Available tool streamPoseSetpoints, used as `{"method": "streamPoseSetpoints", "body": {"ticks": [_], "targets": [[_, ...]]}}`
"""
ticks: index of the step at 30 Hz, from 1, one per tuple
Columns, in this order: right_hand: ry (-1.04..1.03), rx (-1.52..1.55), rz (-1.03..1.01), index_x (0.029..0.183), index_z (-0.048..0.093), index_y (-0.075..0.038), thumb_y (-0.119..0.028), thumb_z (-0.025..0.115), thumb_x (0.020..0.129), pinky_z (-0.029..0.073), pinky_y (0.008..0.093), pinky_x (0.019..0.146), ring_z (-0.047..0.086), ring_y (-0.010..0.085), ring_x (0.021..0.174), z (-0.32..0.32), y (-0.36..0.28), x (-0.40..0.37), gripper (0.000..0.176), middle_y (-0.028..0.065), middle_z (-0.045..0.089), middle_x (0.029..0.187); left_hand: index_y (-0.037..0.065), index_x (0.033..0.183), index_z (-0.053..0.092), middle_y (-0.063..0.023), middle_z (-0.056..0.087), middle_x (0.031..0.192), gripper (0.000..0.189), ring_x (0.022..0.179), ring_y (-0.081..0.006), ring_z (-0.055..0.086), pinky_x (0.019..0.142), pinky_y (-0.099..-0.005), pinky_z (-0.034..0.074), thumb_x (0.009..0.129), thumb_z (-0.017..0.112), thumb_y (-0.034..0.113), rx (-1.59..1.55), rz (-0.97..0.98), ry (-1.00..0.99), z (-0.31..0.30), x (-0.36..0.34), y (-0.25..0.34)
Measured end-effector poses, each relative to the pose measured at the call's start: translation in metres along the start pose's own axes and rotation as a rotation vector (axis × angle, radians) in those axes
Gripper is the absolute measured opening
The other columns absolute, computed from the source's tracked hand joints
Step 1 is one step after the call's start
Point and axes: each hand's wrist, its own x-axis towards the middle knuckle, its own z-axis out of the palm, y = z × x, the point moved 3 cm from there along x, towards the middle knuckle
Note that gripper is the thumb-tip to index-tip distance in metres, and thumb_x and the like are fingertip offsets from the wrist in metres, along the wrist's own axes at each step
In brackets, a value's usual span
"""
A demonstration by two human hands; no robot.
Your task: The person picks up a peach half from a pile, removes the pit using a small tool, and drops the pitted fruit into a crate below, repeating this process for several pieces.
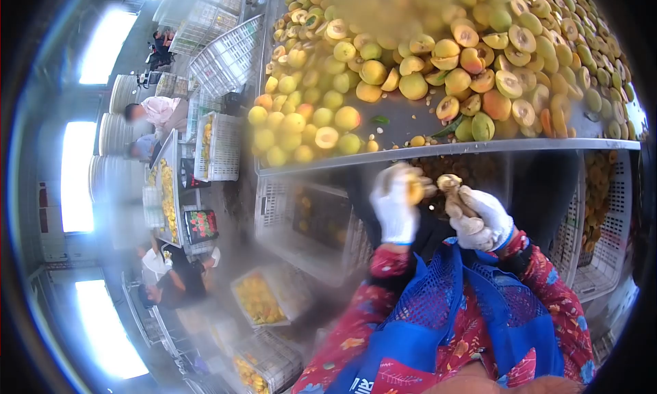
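Note:
My left hand (pixel 395 212), in a white glove with a blue-edged cuff, is closed around a yellow apricot (pixel 415 189); motion blurs its outline. Just to the right is my right hand (pixel 478 219), also gloved, its fingers curled together and the stained fingertips pointing up toward the left hand. Whatever those fingers pinch, if anything, is too small to make out. Both hands are in front of the near edge of a metal table (pixel 404 130). Whole apricots (pixel 294 123) lie at the table's left, and many halved apricots (pixel 523 38) are heaped toward the back and right.
A white plastic crate (pixel 311 257) stands below the table at left, another crate (pixel 612 236) with fruit at right. Crates of yellow fruit (pixel 260 298) sit on the floor. At left, other people (pixel 161 113) are around a second table (pixel 164 188). Part of the view is hazy.

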Motion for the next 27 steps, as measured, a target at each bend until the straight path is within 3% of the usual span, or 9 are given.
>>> {"method": "streamPoseSetpoints", "body": {"ticks": [2,4,7,11,14,16,20,22,27], "targets": [[0.324,-0.434,-0.099,0.095,0.055,-0.005,-0.044,0.047,0.106,0.028,0.0233,0.031,0.034,0.0064,0.036,-0.015,-0.018,-0.012,0.041,-0.0012,0.041,0.054,0.001,0.101,0.065,-0.009,0.066,0.089,0.02,0.071,-0.0156,0.068,0.063,-0.0283,0.056,0.1,0.063,0.021,0.39,0.098,0.195,-0.046,0.007,0.035],[0.695,-1.073,-0.074,0.094,0.056,-0.002,-0.039,0.047,0.105,0.04,0.0344,0.036,0.05,0.0213,0.037,-0.031,-0.035,-0.024,0.04,0.0087,0.054,0.056,0.004,0.117,0.064,-0.0186,0.07,0.104,0.041,0.091,-0.031,0.07,0.083,-0.0419,0.056,0.094,0.067,0.038,1.493,0.21,0.375,-0.106,0.02,0.067],[0.542,-2.538,-0.25,0.093,0.059,-0.003,-0.027,0.052,0.101,0.053,0.0431,0.051,0.062,0.0312,0.052,-0.025,-0.039,-0.023,0.026,0.0149,0.058,0.065,0.005,0.132,0.058,-0.0279,0.055,0.13,0.055,0.12,-0.0428,0.055,0.102,-0.0504,0.045,0.095,0.062,0.045,2.028,0.358,0.605,-0.139,0.031,0.087],[0.728,-2.222,-0.092,0.104,0.062,0.0,-0.022,0.055,0.094,0.054,0.0508,0.064,0.066,0.0429,0.071,-0.016,-0.044,-0.014,0.025,0.024,0.064,0.079,0.006,0.124,0.064,-0.025,0.06,0.12,0.043,0.112,-0.0427,0.057,0.098,-0.05,0.047,0.097,0.058,0.038,1.78,0.401,0.485,-0.111,0.091,0.109],[0.611,-2.135,-0.37,0.124,0.056,0.001,-0.023,0.057,0.094,0.054,0.0521,0.068,0.065,0.046,0.074,-0.016,-0.047,-0.012,0.038,0.028,0.066,0.091,0.005,0.115,0.066,-0.0252,0.063,0.114,0.043,0.106,-0.042,0.061,0.092,-0.0486,0.049,0.093,0.062,0.042,1.929,0.319,0.384,-0.107,0.153,0.087],[0.492,-2.217,-0.511,0.136,0.049,0.0,-0.021,0.057,0.096,0.054,0.0446,0.062,0.066,0.0388,0.065,-0.026,-0.05,-0.013,0.046,0.0226,0.068,0.085,0.005,0.123,0.059,-0.0255,0.064,0.114,0.051,0.103,-0.0395,0.064,0.09,-0.0477,0.051,0.089,0.067,0.042,1.852,0.264,0.24,-0.1,0.17,0.079],[0.649,-1.478,-0.017,0.148,0.042,-0.002,-0.021,0.057,0.097,0.052,0.0326,0.052,0.063,0.0215,0.053,-0.001,-0.048,-0.023,0.057,0.0137,0.067,0.078,0.006,0.134,0.046,-0.0212,0.065,0.109,0.061,0.089,-0.0301,0.068,0.081,-0.0411,0.054,0.084,0.075,0.029,1.46,0.201,0.114,-0.101,0.179,0.068],[0.664,-1.475,-0.075,0.141,0.047,-0.002,-0.02,0.054,0.098,0.052,0.0293,0.055,0.063,0.0148,0.062,-0.008,-0.046,-0.027,0.047,0.0083,0.069,0.082,0.008,0.138,0.043,-0.0127,0.063,0.099,0.06,0.067,-0.0163,0.06,0.059,-0.0305,0.051,0.087,0.072,0.021,1.311,0.429,0.163,-0.095,0.169,0.06],[0.778,-1.802,-0.119,0.119,0.059,0.0,-0.022,0.054,0.1,0.053,0.0355,0.058,0.067,0.0249,0.066,0.004,-0.046,-0.022,0.03,0.0123,0.069,0.081,0.011,0.133,0.054,-0.0067,0.064,0.094,0.04,0.054,-0.007,0.049,0.043,-0.0189,0.035,0.095,0.065,0.014,0.164,-0.141,-0.212,-0.047,0.099,0.048]]}}
